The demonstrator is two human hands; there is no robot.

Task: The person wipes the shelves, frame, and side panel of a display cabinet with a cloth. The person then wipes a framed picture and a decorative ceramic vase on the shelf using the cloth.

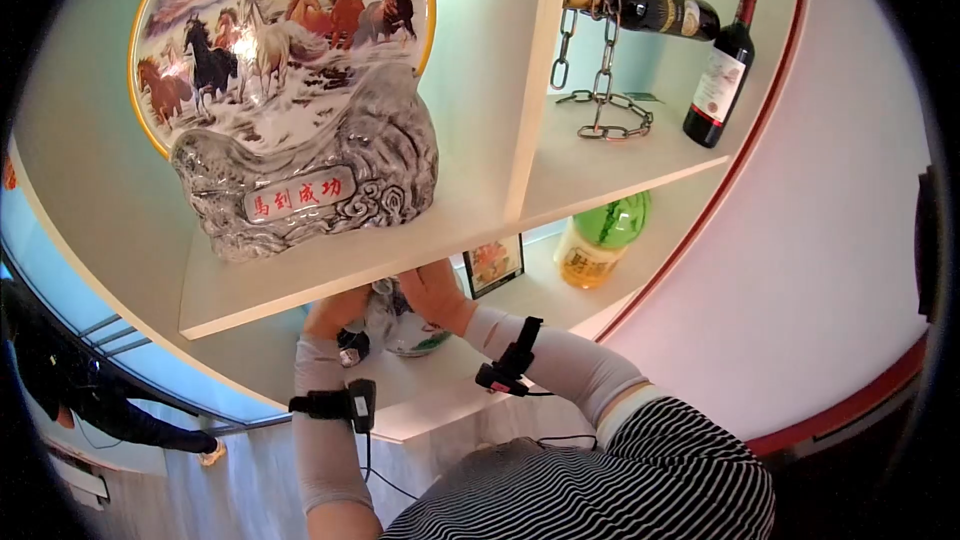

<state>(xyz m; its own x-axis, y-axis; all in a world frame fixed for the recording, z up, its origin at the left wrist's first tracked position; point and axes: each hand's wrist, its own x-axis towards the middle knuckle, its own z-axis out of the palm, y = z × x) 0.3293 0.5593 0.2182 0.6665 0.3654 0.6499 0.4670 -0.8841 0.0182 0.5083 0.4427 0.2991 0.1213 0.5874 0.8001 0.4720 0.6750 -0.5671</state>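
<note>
Both my arms, in light grey sleeves, reach in under a shelf board toward the lower shelf. My left hand (338, 314) is at the left side of a rounded, painted ceramic ornament (412, 337) with a grey, glossy part. At the ornament's upper right is my right hand (437, 292), overlapping it in view. The board hides the fingers of both hands, so I cannot tell whether they grip the ornament. A small dark, patterned object (352, 347) sits just below my left hand.
On the board (470, 230) above my hands stands a large horse-painted plate (290, 30) in a grey rock-like base (320, 170). To the right are a chain bottle holder (605, 90), wine bottles (720, 85), a framed picture (494, 265) and a green-and-yellow container (600, 240). Another person (90, 400) is at left.
</note>
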